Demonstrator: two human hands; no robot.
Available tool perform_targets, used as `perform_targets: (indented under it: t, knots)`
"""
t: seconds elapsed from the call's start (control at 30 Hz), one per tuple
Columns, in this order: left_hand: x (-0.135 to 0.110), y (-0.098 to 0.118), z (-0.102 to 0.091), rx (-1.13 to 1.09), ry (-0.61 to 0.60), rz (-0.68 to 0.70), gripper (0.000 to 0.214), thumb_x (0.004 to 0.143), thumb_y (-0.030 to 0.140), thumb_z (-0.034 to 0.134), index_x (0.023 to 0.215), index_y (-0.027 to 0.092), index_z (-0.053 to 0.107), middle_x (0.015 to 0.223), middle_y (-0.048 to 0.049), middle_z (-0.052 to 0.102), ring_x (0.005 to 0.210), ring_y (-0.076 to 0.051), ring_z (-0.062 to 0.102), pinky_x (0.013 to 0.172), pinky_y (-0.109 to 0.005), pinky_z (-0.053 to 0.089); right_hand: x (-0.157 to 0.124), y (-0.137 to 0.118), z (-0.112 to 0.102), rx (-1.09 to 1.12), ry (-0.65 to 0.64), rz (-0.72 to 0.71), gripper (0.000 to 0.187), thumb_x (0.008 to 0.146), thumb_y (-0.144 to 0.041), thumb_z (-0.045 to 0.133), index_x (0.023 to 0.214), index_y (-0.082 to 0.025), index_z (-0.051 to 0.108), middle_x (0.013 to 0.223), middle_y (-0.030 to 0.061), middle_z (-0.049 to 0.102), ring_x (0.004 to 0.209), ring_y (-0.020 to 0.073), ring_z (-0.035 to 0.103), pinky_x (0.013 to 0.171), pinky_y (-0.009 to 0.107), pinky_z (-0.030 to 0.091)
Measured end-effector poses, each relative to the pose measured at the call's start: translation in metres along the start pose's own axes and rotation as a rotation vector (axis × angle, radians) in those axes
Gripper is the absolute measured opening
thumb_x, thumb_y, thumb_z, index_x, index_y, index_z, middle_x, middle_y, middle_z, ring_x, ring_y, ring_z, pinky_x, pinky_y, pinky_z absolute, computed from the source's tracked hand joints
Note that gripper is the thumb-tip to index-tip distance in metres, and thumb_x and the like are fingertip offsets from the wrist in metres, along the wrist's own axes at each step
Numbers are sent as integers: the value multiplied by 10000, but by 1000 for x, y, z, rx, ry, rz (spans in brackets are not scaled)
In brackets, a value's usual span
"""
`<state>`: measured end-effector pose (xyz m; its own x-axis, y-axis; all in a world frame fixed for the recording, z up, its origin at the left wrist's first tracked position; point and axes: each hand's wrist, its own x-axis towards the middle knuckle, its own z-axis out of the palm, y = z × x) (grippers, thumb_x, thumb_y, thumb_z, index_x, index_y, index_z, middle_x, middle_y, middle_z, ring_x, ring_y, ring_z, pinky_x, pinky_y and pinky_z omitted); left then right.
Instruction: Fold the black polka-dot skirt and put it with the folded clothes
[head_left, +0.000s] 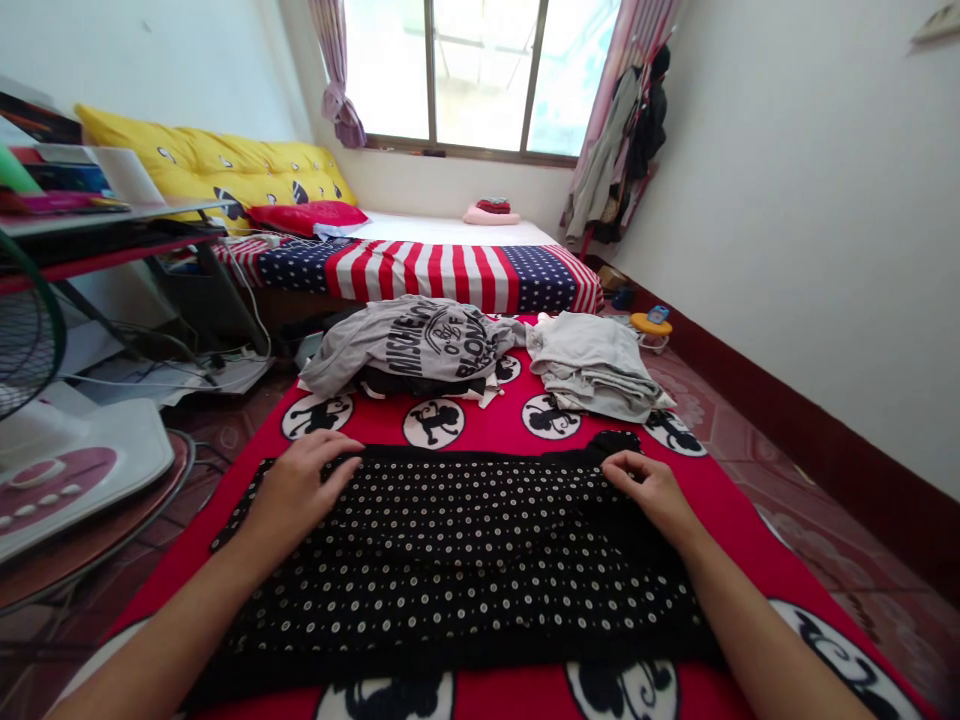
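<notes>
Daylight pours through the window onto white walls, a flag-sheeted bed and tiled floor.

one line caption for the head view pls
Both hands, left hand and right hand, press a black dotted garment flat.

Bright window daylight, warped edges

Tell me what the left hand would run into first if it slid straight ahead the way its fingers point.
Probably the grey printed T-shirt heaped beyond the polka-dot garment. The left hand points forward and slightly right across bare red blanket first; depth is hard to judge.
</notes>
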<state>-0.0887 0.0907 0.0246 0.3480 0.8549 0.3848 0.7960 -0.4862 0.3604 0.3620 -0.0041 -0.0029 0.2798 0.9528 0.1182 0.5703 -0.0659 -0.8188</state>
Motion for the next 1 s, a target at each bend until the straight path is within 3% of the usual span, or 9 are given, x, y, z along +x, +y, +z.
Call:
perform_targets:
  t: [0.1, 0.2, 0.33, 0.43, 0.47, 0.53, 0.63, 0.8, 1.0]
  knots:
    - [-3, 43, 25, -281, -184, 108, 326, 942, 400, 441, 1084, 227, 678, 1148, -44, 654, 1067, -192, 610, 987, -313, 463, -1, 0, -6, 58, -51, -76, 343, 760, -509, 656, 645, -192, 593, 710, 5, 607, 714, 167, 560, 678, 269, 429]
    - [-6, 71, 45, -361, -297, 143, 358, 962, 400, 413, 1215, 266, 628, 1274, -33, 613, 1155, -191, 581, 1032, -334, 451, 1, 6, -7, 100, 19, -111, 368, 782, -523, 630, 633, -190, 577, 873, 41, 639, 851, 196, 592, 793, 299, 447]
    - [-12, 82, 60, -250, -297, 134, 500, 874, 527, 533, 1289, 252, 579, 1373, -85, 539, 1237, -282, 522, 1076, -488, 411, -7, 5, -5, -82, 256, -125, 376, 746, -570, 646, 756, -195, 626, 956, 75, 650, 872, 225, 605, 809, 340, 463]
    - [-21, 88, 59, -191, -275, 182, 649, 774, 553, 655, 1342, 271, 521, 1444, -105, 464, 1293, -330, 465, 1107, -583, 331, -28, -8, -7, -261, 445, -82, 392, 819, -588, 556, 716, -212, 594, 723, 34, 624, 660, 178, 567, 639, 290, 430]
    - [-25, 92, 58, -185, -261, 226, 691, 736, 536, 702, 1350, 285, 508, 1465, -103, 440, 1316, -339, 440, 1118, -598, 303, -35, -12, -8, -354, 423, -25, 427, 829, -603, 533, 646, -220, 574, 625, 21, 595, 590, 169, 541, 575, 283, 391]
    - [-32, 101, 59, -183, -241, 343, 731, 672, 476, 776, 1334, 308, 515, 1483, -88, 423, 1348, -346, 399, 1138, -607, 260, -47, -19, -8, -536, 250, 109, 489, 795, -649, 543, 540, -233, 564, 515, 22, 567, 523, 179, 525, 492, 287, 311]
    - [-40, 113, 69, -185, -255, 443, 624, 721, 313, 749, 1309, 297, 539, 1439, -71, 491, 1331, -312, 439, 1136, -573, 304, -52, -21, 0, -659, 43, 241, 465, 743, -678, 571, 557, -257, 641, 579, 52, 652, 584, 231, 600, 480, 290, 303]
    - [-39, 117, 90, -245, -253, 395, 476, 807, 86, 516, 1245, 252, 600, 1305, -39, 626, 1249, -252, 545, 1084, -507, 420, -38, -12, 19, -523, 167, 270, 372, 764, -558, 568, 573, -248, 645, 604, 56, 678, 573, 226, 607, 488, 288, 332]
    - [-36, 111, 80, -483, -191, 169, 352, 879, 166, 470, 1149, 267, 670, 1171, -6, 705, 1107, -180, 649, 1006, -357, 508, -32, -6, 9, -289, 258, 170, 337, 764, -406, 513, 482, -226, 470, 469, -6, 544, 490, 150, 505, 495, 257, 346]
